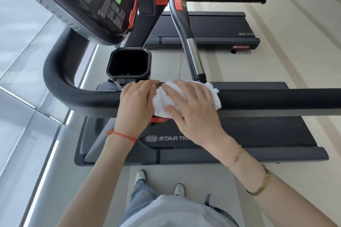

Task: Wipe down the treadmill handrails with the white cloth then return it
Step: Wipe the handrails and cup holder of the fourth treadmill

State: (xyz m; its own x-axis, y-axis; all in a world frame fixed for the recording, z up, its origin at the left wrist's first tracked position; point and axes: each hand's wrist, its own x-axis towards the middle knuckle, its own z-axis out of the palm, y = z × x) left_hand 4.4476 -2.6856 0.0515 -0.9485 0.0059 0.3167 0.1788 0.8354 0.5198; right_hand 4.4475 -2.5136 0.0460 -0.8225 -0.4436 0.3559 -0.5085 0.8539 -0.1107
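A thick black handrail [267, 98] of the near treadmill runs left to right across the middle of the view and curves up at its left end. The white cloth [162, 103] is draped over the rail near its middle. My right hand [191, 105] lies flat on the cloth with fingers spread, pressing it onto the rail. My left hand [135, 105] sits just left of it, fingers curled over the top of the rail and touching the cloth's left edge.
The treadmill console [77, 2] hangs at the upper left, with a black cup holder [129, 63] behind the rail. A grey inner handle [186, 33] rises behind the cloth. The deck [258, 134] lies below the rail. A second treadmill [203, 26] stands beyond. My feet stand on the pale floor [184, 175].
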